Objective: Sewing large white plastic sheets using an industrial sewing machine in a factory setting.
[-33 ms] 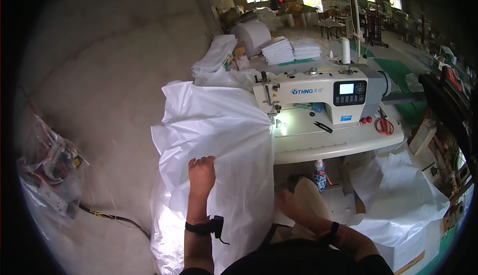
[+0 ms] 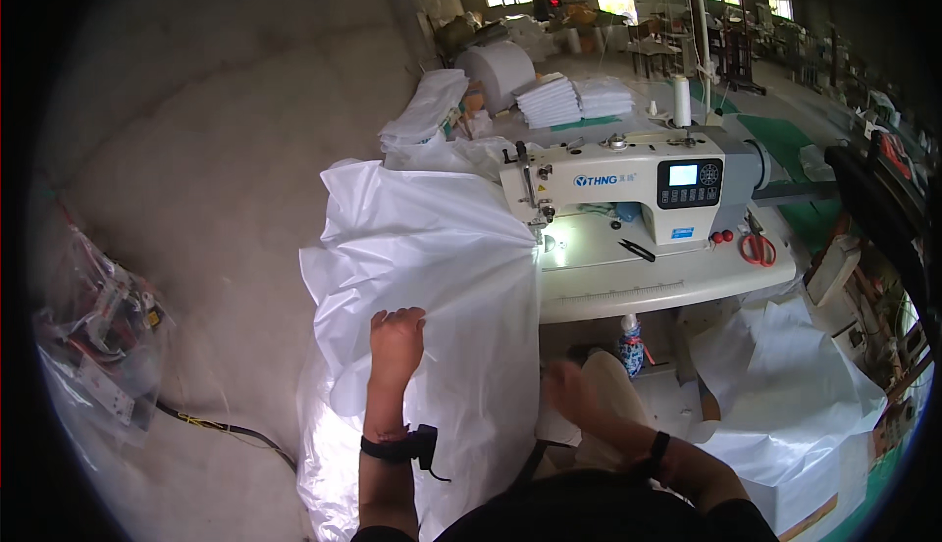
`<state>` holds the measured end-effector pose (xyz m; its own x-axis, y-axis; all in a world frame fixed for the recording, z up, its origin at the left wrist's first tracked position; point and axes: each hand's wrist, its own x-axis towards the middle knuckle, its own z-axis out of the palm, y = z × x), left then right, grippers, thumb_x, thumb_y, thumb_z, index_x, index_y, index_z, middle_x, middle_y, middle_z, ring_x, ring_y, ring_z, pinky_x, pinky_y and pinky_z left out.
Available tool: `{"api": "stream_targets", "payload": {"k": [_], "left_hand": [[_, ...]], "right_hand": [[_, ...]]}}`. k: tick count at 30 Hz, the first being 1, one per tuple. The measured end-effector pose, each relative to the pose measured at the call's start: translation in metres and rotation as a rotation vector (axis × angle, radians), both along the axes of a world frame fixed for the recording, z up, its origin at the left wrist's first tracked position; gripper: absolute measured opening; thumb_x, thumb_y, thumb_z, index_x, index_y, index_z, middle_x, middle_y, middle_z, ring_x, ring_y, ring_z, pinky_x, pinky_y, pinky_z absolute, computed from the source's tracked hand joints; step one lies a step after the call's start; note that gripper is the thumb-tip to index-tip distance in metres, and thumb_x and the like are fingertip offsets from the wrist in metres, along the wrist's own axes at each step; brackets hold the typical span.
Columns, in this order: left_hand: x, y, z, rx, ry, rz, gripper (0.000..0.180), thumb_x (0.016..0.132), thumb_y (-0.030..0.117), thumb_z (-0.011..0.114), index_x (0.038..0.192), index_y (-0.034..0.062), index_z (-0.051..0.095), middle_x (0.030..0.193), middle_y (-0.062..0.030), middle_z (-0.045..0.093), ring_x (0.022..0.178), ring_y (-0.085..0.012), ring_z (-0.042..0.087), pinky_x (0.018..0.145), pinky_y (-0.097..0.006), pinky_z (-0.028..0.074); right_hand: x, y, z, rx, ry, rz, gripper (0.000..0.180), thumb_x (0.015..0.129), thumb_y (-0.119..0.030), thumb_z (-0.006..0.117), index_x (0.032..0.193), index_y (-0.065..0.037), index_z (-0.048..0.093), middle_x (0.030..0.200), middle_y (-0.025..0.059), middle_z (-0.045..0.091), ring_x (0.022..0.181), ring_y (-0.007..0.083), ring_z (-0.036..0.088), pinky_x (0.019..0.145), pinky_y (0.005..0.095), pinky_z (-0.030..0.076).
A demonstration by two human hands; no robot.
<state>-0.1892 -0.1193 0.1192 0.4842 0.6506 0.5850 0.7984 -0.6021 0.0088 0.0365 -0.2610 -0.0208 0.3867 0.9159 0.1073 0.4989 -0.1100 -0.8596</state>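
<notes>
A large white plastic-like sheet (image 2: 432, 238) hangs over the left end of the sewing table and drops toward my lap. Its right edge gathers in creases under the needle of a white sewing machine (image 2: 608, 177), where a small lamp shines. My left hand (image 2: 397, 338) is on the sheet with its fingers curled into the material. Lower and to the right, my right hand (image 2: 572, 393) hovers close to the sheet's right edge, above my lap. Motion smears its fingers, and whether they hold anything does not show.
Red-handled scissors (image 2: 758, 248) and black thread snips (image 2: 638, 250) lie on the table (image 2: 677, 289). Folded white stacks (image 2: 549, 101) and a big white roll (image 2: 498, 71) stand behind. More white sheeting (image 2: 785, 385) is at the right; a clear bag (image 2: 103, 336) is at the left.
My right hand has risen slightly beside the sheet's edge. My left hand and wrist have shifted a touch to the left; the sheet looks almost the same.
</notes>
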Motion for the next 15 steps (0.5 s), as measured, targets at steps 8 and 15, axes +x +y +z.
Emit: {"api": "stream_targets", "payload": {"k": [8, 15], "left_hand": [[0.007, -0.002, 0.045, -0.909, -0.022, -0.270, 0.015, 0.079, 0.014, 0.058, 0.080, -0.0004, 0.062, 0.071, -0.0144, 0.062, 0.065, -0.0226, 0.060, 0.064, -0.031, 0.047], [0.046, -0.037, -0.008, -0.568, 0.085, -0.288, 0.034, 0.079, 0.034, 0.060, 0.086, 0.0005, 0.062, 0.082, -0.0188, 0.063, 0.078, -0.0329, 0.061, 0.068, -0.039, 0.048]], "right_hand": [[-0.024, 0.067, 0.069, -0.169, 1.016, 0.517, 0.038, 0.083, -0.035, 0.062, 0.108, -0.007, 0.055, 0.094, 0.0048, 0.059, 0.090, 0.0185, 0.060, 0.078, 0.0318, 0.047], [-0.086, 0.029, 0.039, -0.347, 0.991, 0.619, 0.026, 0.083, -0.023, 0.061, 0.103, -0.006, 0.057, 0.096, 0.0052, 0.060, 0.094, 0.0133, 0.057, 0.081, 0.0282, 0.044]]}}
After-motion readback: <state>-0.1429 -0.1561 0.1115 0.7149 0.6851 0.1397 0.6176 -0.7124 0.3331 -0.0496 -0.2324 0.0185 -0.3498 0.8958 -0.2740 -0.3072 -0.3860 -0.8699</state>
